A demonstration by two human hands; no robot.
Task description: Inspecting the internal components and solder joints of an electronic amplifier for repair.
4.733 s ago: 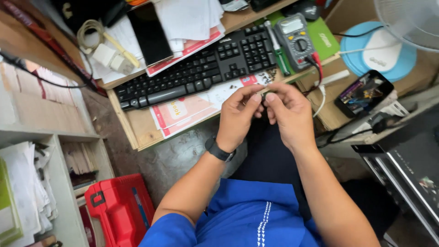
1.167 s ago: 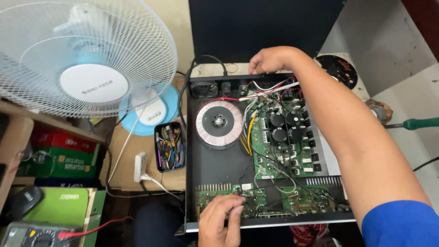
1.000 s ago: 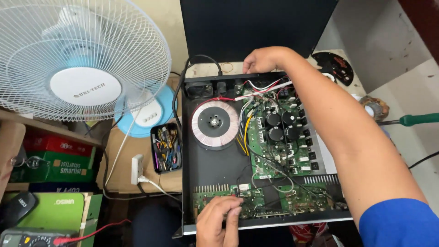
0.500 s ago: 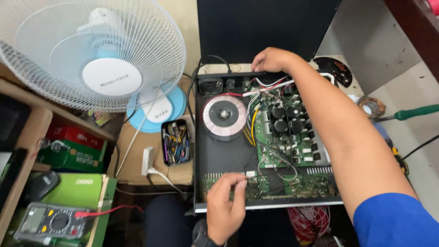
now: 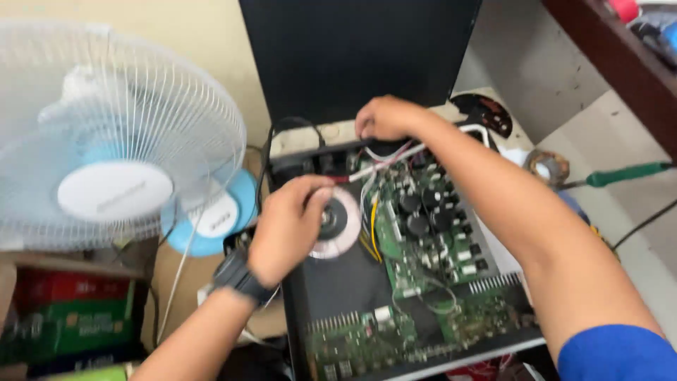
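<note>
In front of you sits the open amplifier chassis (image 5: 338, 282), a black metal box with its lid off, lying on the counter (image 5: 635, 212) with its far edge near the wall. To its left stands a white-grilled table fan (image 5: 116, 141) on a light blue base, well apart from your hands but just beside the chassis. Inside the box, the green main circuit board (image 5: 430, 240) fills the right half, studded with dark cylindrical capacitors, and a second green board (image 5: 367, 339) runs along the near edge. The round toroidal transformer (image 5: 342, 226), pale with a dark centre, lies in the left half near the far wall. Your left hand (image 5: 285, 229), with a dark watch at the wrist, rests over the transformer's left side, fingers curled loosely against it; the blur makes it hard to say whether you grip it or only touch it. Your right hand (image 5: 384, 116) reaches across to the chassis's far edge, fingers bent down at the rear wall above a bundle of white and red wires (image 5: 384, 159); whether it pinches anything you cannot tell. To the right, on the counter, a green-handled screwdriver (image 5: 624, 173) lies beside a roll of tape (image 5: 546, 166).
</note>
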